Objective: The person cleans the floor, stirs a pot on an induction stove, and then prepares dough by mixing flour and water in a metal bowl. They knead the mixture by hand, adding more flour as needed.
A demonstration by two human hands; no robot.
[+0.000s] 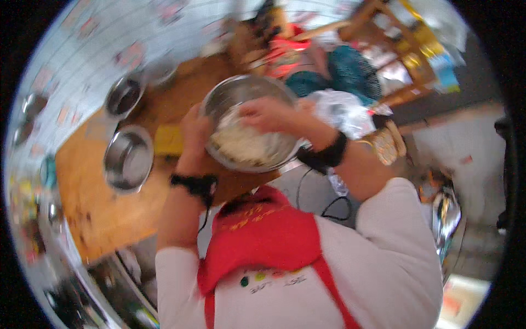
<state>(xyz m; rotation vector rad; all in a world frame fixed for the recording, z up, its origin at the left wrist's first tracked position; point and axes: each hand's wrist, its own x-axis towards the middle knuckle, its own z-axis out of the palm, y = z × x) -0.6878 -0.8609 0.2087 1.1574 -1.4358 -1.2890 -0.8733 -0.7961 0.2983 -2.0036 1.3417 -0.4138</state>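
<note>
A wide metal bowl (218, 95) is in front of my chest, over the near part of the wooden table. Inside it lies a pale, floury mass (240, 142), perhaps flour or crumbly dough. My left hand (196, 133) grips the bowl's left side at the rim. Over the mixture is my right hand (269, 116), reaching in from the right with bent fingers. Blur hides whether the fingers of that hand hold any of it. Dark bands circle both wrists.
On the wooden table (90, 214) at left are an empty metal bowl (128, 159), a second bowl with dark contents (124, 96) and a yellow object (168, 140). Teal baskets (349, 70) and a clear plastic bag (343, 113) are beyond my right hand. A black cable (337, 205) hangs below.
</note>
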